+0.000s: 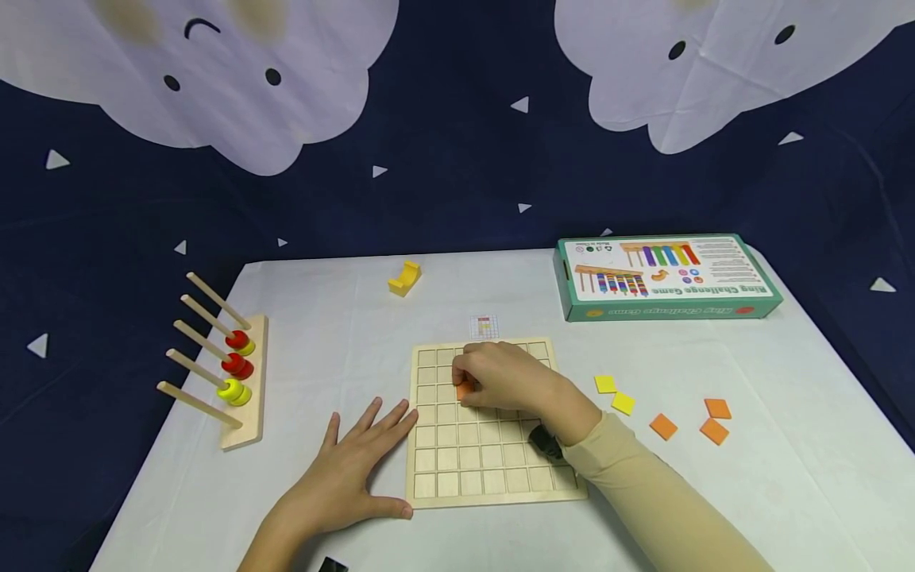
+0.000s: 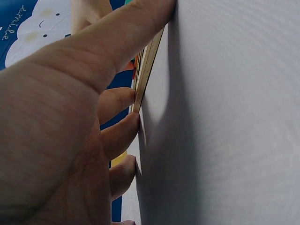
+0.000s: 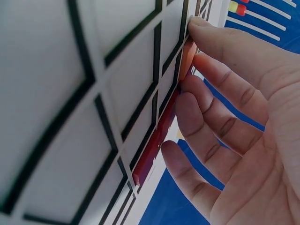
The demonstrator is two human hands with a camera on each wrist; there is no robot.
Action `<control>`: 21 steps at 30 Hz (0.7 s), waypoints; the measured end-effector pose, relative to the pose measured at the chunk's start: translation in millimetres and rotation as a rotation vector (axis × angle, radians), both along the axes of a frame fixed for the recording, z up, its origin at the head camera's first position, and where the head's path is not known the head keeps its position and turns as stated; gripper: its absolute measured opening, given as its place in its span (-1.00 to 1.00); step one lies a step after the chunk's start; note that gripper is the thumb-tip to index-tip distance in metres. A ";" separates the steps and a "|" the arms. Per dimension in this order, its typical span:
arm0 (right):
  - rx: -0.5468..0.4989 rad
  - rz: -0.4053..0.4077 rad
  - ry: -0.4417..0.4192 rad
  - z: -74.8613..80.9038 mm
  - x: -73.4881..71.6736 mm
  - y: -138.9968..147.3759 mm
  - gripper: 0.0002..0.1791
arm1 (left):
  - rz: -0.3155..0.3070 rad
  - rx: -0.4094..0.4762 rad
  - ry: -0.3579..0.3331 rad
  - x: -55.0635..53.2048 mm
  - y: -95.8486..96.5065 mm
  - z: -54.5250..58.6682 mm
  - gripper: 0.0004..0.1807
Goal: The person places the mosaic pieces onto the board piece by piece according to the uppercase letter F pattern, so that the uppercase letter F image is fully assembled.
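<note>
A wooden grid board [image 1: 457, 458] lies on the table. My right hand [image 1: 511, 380] is over its upper middle, with thumb and fingertips about an orange square tile [image 1: 465, 390] at the grid's surface. The right wrist view shows that orange tile [image 3: 187, 57] by the thumb and forefinger, and red tiles [image 3: 157, 140] in the grid under the other fingers; the hand hides the red ones in the head view. My left hand [image 1: 343, 477] lies with fingers spread, its fingertips and thumb at the board's left edge [image 2: 149, 65].
Loose yellow tiles [image 1: 605, 384] and orange tiles [image 1: 664, 427] lie right of the board. Above it is a small pattern card [image 1: 484, 326]. A peg stand [image 1: 250, 421] with red and yellow rings stands left, a yellow curved block [image 1: 405, 279] behind, a green game box [image 1: 665, 310] back right.
</note>
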State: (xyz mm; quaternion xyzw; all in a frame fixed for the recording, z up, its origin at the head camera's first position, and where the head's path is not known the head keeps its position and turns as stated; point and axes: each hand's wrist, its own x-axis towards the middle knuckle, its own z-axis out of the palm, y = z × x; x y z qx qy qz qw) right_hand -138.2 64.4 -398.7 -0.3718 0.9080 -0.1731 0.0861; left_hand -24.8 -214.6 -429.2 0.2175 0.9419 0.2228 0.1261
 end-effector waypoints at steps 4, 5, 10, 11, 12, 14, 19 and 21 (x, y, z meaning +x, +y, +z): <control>-0.008 0.007 -0.002 0.2 -0.2 0.0 -0.86 | 0.001 0.000 0.003 -0.1 -0.4 0.2 0.30; -0.010 0.008 -0.002 0.3 -0.3 0.0 -0.86 | 0.002 0.002 0.002 0.0 -0.5 0.3 0.30; -0.026 0.026 0.002 -0.2 -0.8 2.1 -0.87 | 0.001 0.004 -0.002 0.1 0.0 0.7 0.30; -0.031 0.030 0.000 0.0 -1.0 3.0 -0.87 | 0.001 0.004 -0.004 0.1 0.2 0.8 0.30; -0.035 0.031 -0.003 0.3 -1.2 4.0 -0.88 | 0.001 0.003 -0.006 0.1 0.4 0.8 0.30; -0.047 0.031 -0.014 1.9 -1.2 7.1 -0.88 | 0.002 -0.001 -0.003 -0.1 0.5 1.2 0.30; -0.074 0.016 -0.032 6.4 -1.2 20.4 -0.84 | 0.003 -0.009 -0.002 -0.3 0.5 1.3 0.30; -0.079 0.002 -0.026 9.1 -0.5 27.2 -0.81 | 0.003 -0.008 -0.003 -0.2 0.5 1.1 0.31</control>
